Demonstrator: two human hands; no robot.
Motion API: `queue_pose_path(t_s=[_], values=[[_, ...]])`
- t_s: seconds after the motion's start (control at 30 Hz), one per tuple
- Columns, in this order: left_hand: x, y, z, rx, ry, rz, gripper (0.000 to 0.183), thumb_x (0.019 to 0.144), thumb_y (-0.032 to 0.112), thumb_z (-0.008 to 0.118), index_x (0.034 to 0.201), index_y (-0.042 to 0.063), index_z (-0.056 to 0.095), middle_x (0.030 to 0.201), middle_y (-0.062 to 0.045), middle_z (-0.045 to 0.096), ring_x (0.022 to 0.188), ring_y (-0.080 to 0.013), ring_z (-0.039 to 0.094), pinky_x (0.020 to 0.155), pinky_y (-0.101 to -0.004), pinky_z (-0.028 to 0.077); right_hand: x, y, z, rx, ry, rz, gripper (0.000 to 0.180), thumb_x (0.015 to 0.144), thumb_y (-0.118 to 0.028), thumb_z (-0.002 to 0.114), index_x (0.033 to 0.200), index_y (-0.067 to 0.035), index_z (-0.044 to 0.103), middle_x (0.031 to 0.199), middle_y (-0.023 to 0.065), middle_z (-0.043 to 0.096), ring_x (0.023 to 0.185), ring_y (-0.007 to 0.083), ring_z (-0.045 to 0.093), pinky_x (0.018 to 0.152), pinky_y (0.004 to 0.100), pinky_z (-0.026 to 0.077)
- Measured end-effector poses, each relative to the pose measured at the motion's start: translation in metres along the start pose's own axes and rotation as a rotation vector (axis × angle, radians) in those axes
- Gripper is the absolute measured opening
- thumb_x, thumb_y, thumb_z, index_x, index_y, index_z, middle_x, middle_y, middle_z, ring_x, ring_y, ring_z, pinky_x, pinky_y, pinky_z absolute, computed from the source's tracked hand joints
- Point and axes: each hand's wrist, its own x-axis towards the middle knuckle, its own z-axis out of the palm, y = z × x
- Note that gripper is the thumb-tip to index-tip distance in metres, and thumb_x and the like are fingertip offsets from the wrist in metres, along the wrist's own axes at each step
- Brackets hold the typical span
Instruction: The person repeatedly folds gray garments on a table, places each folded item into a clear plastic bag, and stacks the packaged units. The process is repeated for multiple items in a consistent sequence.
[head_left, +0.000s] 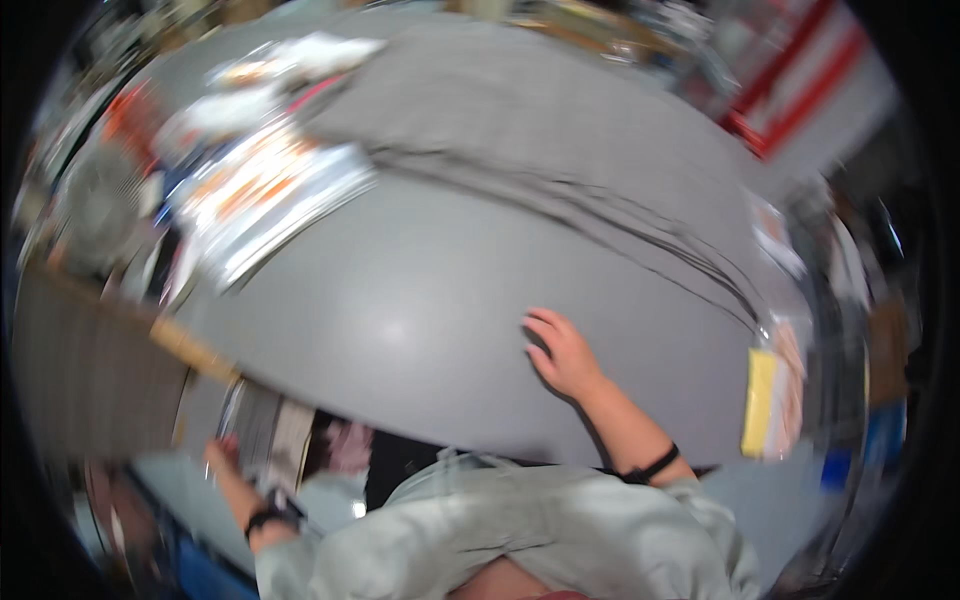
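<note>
My right hand (564, 356) rests on or just over the grey tabletop (420, 300), fingers apart and holding nothing. At the lower left, my left hand (222, 453) is beside a stack of thin sheets or packets (259, 420) below the table's edge; blur hides whether its fingers grip anything. Layered grey fabric (510, 112) lies across the far side of the table, its folded edges facing me. Shiny plastic packets with orange print (262, 187) are piled left of the fabric.
A yellow and pink bundle (761, 405) lies at the table's right edge. A fan (105, 199) stands at the far left. A large grey stack (90, 367) is at the left, near a wooden-coloured edge (193, 350). A red frame (780, 90) rises at the upper right.
</note>
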Motion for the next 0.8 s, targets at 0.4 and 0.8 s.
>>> queue_pose_path(t_s=[0.4,0.8], values=[[-0.414,0.057,0.349,0.391,-1.359,0.450,0.033,0.096,0.027,0.050,0.111,-0.003,0.055,0.096,-0.013,0.065,0.086,-0.0208,0.066,0.074,-0.0298,0.054,-0.001,0.241,-0.189,-0.800,0.653,0.385,0.019,0.088,-0.017,0.057,0.101,-0.004,0.062,0.099,0.0119,0.063,0.095,0.0329,0.057,0.081,0.0407,0.048],[-0.579,-0.148,0.597,0.142,-1.539,-0.498,0.071,0.098,0.047,0.035,0.134,-0.014,0.030,0.135,-0.028,0.041,0.125,-0.0344,0.046,0.101,-0.0419,0.044,0.010,0.266,-0.240,-0.829,0.391,0.352,0.018,0.088,-0.014,0.050,0.100,-0.002,0.058,0.109,0.0179,0.058,0.096,0.0378,0.057,0.078,0.0449,0.049]])
